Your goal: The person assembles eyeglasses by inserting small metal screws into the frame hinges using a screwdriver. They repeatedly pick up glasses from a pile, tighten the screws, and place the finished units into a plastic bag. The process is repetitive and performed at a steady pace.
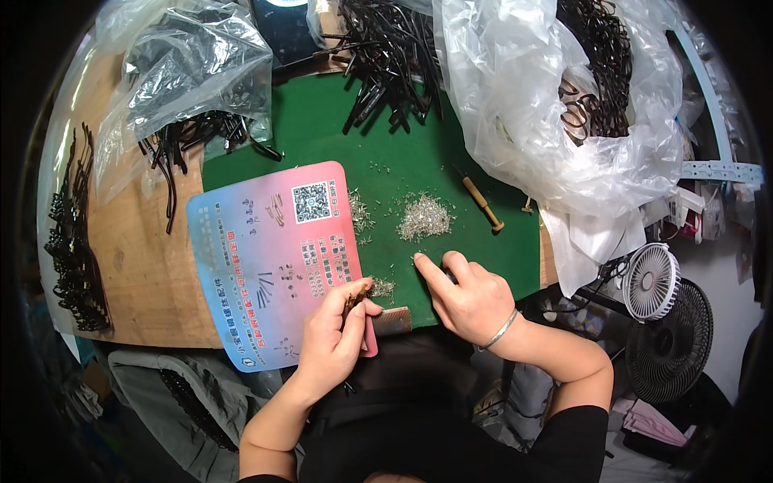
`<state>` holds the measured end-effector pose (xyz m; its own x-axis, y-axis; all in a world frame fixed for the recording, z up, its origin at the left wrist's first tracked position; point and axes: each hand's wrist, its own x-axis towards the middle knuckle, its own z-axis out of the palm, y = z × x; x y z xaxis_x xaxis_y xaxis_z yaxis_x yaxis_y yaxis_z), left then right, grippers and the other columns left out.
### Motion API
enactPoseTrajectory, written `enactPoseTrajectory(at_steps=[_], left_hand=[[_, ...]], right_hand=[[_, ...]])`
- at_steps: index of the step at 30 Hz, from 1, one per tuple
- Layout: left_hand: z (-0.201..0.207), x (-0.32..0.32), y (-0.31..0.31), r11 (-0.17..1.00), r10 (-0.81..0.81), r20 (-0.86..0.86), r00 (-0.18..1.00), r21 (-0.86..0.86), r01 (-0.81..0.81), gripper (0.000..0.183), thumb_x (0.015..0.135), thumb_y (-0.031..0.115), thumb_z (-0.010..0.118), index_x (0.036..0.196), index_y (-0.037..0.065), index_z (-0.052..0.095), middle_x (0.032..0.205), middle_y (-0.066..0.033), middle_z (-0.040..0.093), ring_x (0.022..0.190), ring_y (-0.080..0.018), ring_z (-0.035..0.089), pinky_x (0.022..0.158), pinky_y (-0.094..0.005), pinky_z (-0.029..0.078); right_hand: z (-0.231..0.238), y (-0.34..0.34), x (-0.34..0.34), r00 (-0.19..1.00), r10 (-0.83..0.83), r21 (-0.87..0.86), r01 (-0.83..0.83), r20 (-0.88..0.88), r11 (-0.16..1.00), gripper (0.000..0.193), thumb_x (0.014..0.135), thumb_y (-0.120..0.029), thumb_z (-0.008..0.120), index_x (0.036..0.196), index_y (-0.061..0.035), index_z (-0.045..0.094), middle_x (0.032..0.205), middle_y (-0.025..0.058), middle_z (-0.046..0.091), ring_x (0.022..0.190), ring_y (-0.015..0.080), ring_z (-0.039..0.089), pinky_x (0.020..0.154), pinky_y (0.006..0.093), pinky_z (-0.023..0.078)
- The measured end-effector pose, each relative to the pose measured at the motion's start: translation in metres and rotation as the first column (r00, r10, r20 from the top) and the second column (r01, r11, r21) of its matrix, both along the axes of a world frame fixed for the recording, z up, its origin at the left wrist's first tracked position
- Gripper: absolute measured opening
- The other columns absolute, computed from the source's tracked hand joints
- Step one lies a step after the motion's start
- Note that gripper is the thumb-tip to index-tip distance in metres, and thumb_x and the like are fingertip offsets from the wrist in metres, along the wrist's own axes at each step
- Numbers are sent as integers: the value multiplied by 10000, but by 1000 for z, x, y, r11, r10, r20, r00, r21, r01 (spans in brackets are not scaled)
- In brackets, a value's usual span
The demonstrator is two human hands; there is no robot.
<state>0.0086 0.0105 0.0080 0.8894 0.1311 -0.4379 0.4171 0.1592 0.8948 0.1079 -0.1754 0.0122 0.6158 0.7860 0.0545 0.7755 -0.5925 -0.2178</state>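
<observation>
My left hand (338, 334) is closed around thin dark brown pieces (357, 298), which look like eyeglass temple arms. It hovers over the lower right edge of a blue-and-pink printed mat (241, 266). My right hand (467, 294) has its index finger stretched to the green mat (499, 266), the fingertip by a few loose tiny parts. Its other fingers are curled, with a dark bit showing between them that I cannot make out. Beyond the fingertip lies a heap of tiny shiny screw-like parts (425, 217). A smaller heap (382, 286) sits beside my left fingertips.
A screwdriver with a tan handle (483, 205) lies to the right. Dark temple arms (390, 64) are piled at the back; more poke from a clear bag (197, 72). A large plastic bag (507, 105) holds brown frames (600, 72). A white fan (651, 282) stands at right.
</observation>
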Motion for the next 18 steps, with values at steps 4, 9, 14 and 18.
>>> enactPoseTrajectory(at_steps=[4, 9, 14, 18], left_hand=[[-2, -1, 1, 999, -15, 3, 1000, 42, 15, 266, 912, -2, 426, 1171, -22, 485, 861, -79, 636, 558, -53, 528, 525, -203, 446], [-9, -2, -3, 996, -13, 70, 997, 94, 6, 261, 919, -17, 408, 1168, -31, 483, 876, -71, 631, 514, -18, 464, 472, -164, 394], [-13, -5, -7, 955, -31, 131, 991, 296, -9, 275, 864, -46, 451, 1133, -33, 507, 906, -133, 650, 775, -161, 633, 692, -264, 498], [-17, -3, -12, 866, -86, 236, 968, 497, -44, 281, 846, -56, 470, 1123, -38, 515, 941, -155, 642, 807, -221, 648, 709, -294, 508]], right_hand=[[2, 2, 1, 1000, 16, -21, -16, 0, 1000, 494, 662, -108, 639, 1152, -134, 577, 863, 57, 500, 521, 176, 487, 435, 282, 460], [3, 1, 3, 998, 20, -47, -23, -54, 999, 492, 680, -107, 623, 1166, -127, 553, 853, 74, 484, 513, 189, 506, 429, 295, 471], [19, 6, 4, 735, -14, 77, 90, -678, 993, 360, 837, -150, 529, 1193, -126, 485, 889, 151, 486, 628, 314, 569, 588, 407, 510], [23, 24, 3, 477, 95, 139, 57, -873, 989, 285, 895, -188, 457, 1170, -116, 474, 894, 194, 523, 788, 357, 559, 714, 409, 491]])
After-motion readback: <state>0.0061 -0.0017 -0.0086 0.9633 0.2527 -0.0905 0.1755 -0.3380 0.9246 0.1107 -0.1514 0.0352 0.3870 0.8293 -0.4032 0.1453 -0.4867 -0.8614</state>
